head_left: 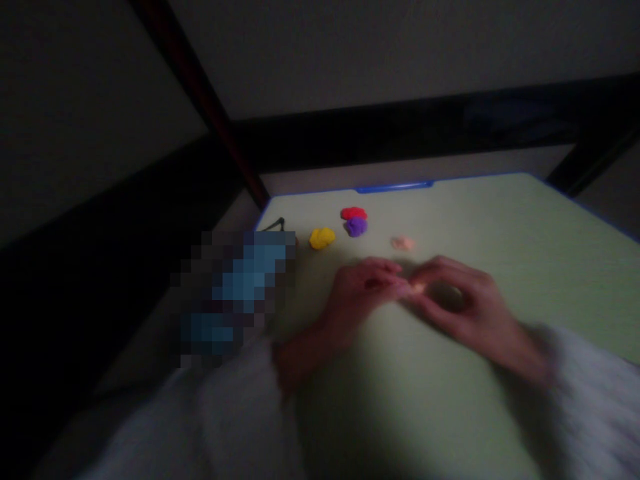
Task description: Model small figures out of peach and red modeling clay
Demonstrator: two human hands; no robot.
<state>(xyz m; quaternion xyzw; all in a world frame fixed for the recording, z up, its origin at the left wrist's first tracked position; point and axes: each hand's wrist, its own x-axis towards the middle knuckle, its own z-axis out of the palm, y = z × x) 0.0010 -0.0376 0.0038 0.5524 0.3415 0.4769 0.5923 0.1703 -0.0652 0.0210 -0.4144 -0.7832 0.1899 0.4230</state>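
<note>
Both my hands meet over a pale green table. My left hand and my right hand pinch their fingertips together on a small pale pink piece of clay, held between them just above the tabletop. The picture is dim and blurred. Another pink clay lump lies just beyond my fingers. Further back lie a yellow clay lump, a red clay lump and a purple clay lump, the red and purple ones touching.
The table has a blue rim along its far edge. A blurred bluish object lies at the table's left edge. A dark frame and a reddish post stand behind, against a pale wall.
</note>
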